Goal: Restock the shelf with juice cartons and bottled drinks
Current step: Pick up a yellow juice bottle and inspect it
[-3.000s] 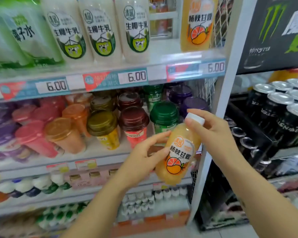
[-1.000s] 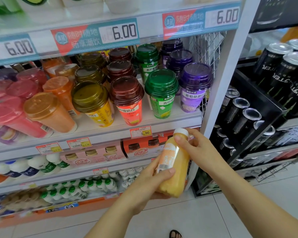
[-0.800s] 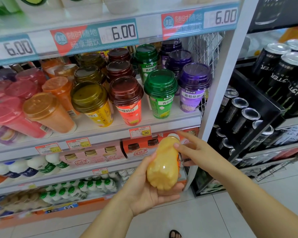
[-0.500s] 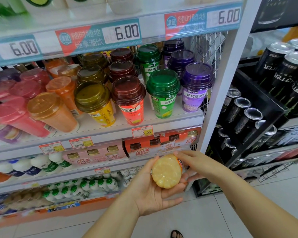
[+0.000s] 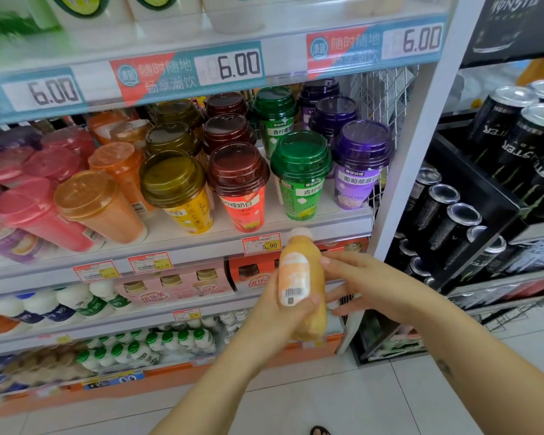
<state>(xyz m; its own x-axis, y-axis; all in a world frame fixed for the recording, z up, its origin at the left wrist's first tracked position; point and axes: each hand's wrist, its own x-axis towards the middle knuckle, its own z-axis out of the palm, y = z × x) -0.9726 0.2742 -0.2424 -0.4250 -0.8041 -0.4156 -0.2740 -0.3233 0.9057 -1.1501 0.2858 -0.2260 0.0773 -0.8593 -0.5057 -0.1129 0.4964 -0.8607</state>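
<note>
Orange juice fills the small plastic bottle point(image 5: 302, 268) that sits low and just right of centre in the frame, in front of the shelf edge point(image 5: 201, 246), not yet on any shelf. It stands nearly upright, white cap point(image 5: 299, 232) at the top, and the barcode point(image 5: 292, 291) side of its label faces the camera. The left hand point(image 5: 274, 312) grips it from the left, fingers wrapped behind the body and the thumb pressed across the lower label. The right hand point(image 5: 374, 287) comes in from the right with fingers straight and spread; one fingertip touches the bottle near its shoulder, and the hand holds nothing.

The step in hand looks like checking and orienting the bottle before it goes on the shelf. Behind it, rows of lidded cups point(image 5: 299, 171) crowd the middle shelf, and a price strip point(image 5: 239, 62) marked 6.00 runs along the shelf above. Black cans point(image 5: 515, 130) fill the rack at the right of the frame.

No row of matching bottles shows clearly here, so the next move probably calls for finding that row, most likely higher up. The bottle would then need turning so its printed front faces outward, and a lift clear of the cup lids before it is set down upright.
</note>
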